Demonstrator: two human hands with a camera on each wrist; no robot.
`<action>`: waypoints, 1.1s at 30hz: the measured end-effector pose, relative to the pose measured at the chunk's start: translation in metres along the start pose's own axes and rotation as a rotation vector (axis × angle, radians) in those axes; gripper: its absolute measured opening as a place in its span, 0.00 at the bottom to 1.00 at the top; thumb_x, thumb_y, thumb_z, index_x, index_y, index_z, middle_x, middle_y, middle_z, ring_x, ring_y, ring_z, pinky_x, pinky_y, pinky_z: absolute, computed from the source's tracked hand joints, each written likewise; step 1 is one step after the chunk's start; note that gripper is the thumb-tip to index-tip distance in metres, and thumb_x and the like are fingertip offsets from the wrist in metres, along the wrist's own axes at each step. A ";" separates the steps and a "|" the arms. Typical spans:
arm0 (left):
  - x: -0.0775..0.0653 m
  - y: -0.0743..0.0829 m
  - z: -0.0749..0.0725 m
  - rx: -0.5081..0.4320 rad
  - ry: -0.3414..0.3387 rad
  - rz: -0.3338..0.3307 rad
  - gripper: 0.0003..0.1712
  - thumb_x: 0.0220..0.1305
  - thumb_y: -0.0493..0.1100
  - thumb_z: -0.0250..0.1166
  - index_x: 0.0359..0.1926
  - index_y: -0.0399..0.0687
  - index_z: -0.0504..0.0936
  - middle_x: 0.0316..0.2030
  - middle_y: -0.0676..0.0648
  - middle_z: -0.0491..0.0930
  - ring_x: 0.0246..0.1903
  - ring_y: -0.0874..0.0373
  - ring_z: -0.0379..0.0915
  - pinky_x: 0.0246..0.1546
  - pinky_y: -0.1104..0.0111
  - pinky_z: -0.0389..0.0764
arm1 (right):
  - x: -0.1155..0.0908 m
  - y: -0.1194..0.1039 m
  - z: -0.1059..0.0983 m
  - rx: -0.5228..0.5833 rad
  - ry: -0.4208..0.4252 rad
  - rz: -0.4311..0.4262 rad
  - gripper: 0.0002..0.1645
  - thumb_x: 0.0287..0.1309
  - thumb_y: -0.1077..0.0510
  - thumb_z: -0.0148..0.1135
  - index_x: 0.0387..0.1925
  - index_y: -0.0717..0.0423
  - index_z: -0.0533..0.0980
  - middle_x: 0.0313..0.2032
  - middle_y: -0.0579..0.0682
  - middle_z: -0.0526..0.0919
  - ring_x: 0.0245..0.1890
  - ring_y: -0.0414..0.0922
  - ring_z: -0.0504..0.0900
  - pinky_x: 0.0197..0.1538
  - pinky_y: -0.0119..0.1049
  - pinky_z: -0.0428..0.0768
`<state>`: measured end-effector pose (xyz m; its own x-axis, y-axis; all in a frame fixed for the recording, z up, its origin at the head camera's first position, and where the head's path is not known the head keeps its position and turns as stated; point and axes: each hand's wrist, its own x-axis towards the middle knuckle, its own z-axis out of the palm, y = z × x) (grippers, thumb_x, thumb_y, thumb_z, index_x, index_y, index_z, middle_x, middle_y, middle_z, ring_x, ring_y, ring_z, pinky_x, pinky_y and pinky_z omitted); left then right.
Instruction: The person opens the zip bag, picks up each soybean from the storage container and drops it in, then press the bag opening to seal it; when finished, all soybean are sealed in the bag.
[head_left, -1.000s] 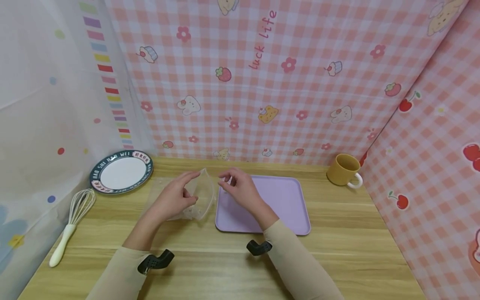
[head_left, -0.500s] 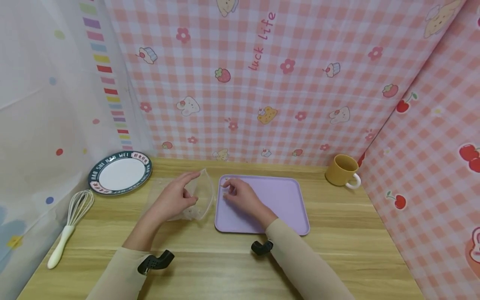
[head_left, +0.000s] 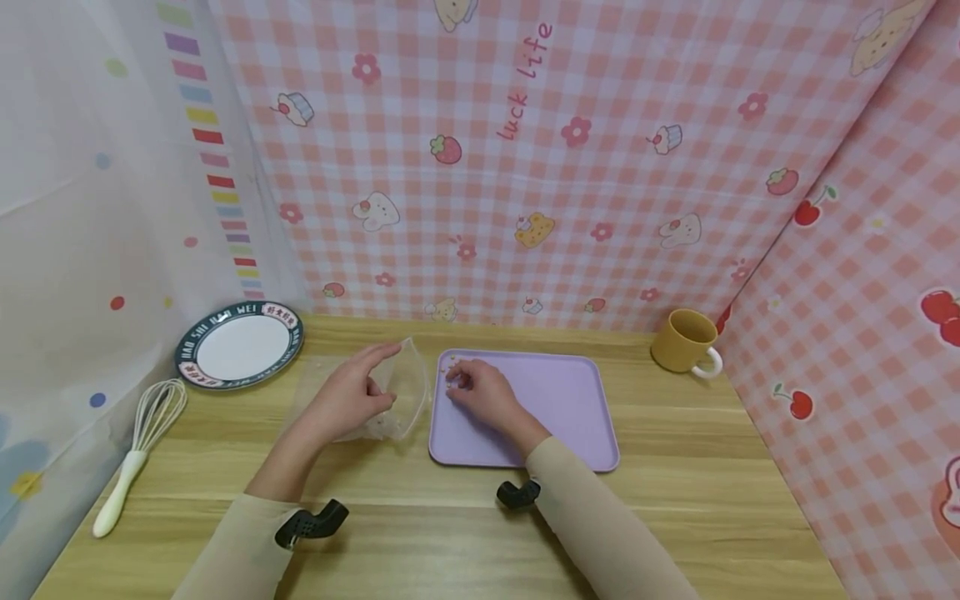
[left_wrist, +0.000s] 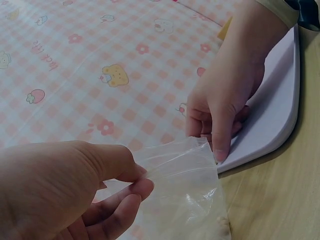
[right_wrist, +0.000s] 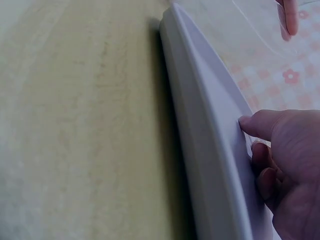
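Note:
A clear plastic bag (head_left: 411, 392) lies on its side left of the lilac tray (head_left: 555, 400), its mouth facing the tray. My left hand (head_left: 348, 400) pinches the bag's upper edge between thumb and forefinger, clearest in the left wrist view, where the thumb (left_wrist: 117, 162) meets the fingertips on the plastic film. Over the tray's left end is my right hand (head_left: 487, 396), fingers loosely bent, with a gap between thumb and forefinger. Nothing shows in that gap. Several tiny yellowish beads (head_left: 452, 358) sit on the tray by its fingertips.
A plate (head_left: 240, 346) with a dark green rim is at the back left, and a white-handled whisk (head_left: 142, 454) lies in front of it. At the back right stands a yellow mug (head_left: 684, 342). Patterned cloth (head_left: 480, 167) closes off the back and sides of the wooden table (head_left: 420, 533).
My right hand has moved from beside the bag's mouth to the right and down onto the tray's left end. Tiny beads now show there. My left hand keeps its hold on the bag.

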<state>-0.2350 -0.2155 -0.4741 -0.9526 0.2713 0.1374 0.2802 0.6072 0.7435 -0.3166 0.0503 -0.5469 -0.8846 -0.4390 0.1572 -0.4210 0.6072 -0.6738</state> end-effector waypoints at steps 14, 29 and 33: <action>-0.001 -0.001 0.000 0.005 -0.002 -0.002 0.46 0.67 0.30 0.74 0.83 0.40 0.68 0.81 0.35 0.65 0.30 0.60 0.80 0.32 0.66 0.84 | 0.000 0.000 -0.001 0.013 0.013 0.002 0.02 0.67 0.62 0.78 0.39 0.55 0.90 0.36 0.45 0.89 0.39 0.41 0.84 0.52 0.40 0.83; -0.001 -0.002 0.001 0.014 0.004 0.008 0.45 0.67 0.30 0.74 0.82 0.40 0.69 0.80 0.35 0.66 0.31 0.61 0.80 0.31 0.67 0.84 | -0.007 -0.006 -0.004 0.191 0.062 -0.026 0.02 0.70 0.64 0.74 0.42 0.59 0.87 0.34 0.46 0.83 0.32 0.38 0.77 0.39 0.33 0.78; 0.000 -0.001 0.002 0.025 0.005 0.005 0.45 0.67 0.30 0.75 0.82 0.40 0.69 0.80 0.35 0.67 0.30 0.61 0.79 0.31 0.67 0.84 | -0.010 -0.017 -0.004 0.274 0.116 -0.061 0.02 0.70 0.66 0.73 0.41 0.60 0.86 0.33 0.48 0.83 0.29 0.37 0.75 0.34 0.30 0.76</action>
<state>-0.2348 -0.2147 -0.4759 -0.9519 0.2702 0.1447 0.2877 0.6246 0.7260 -0.3013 0.0465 -0.5340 -0.8830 -0.3809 0.2743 -0.4185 0.3741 -0.8276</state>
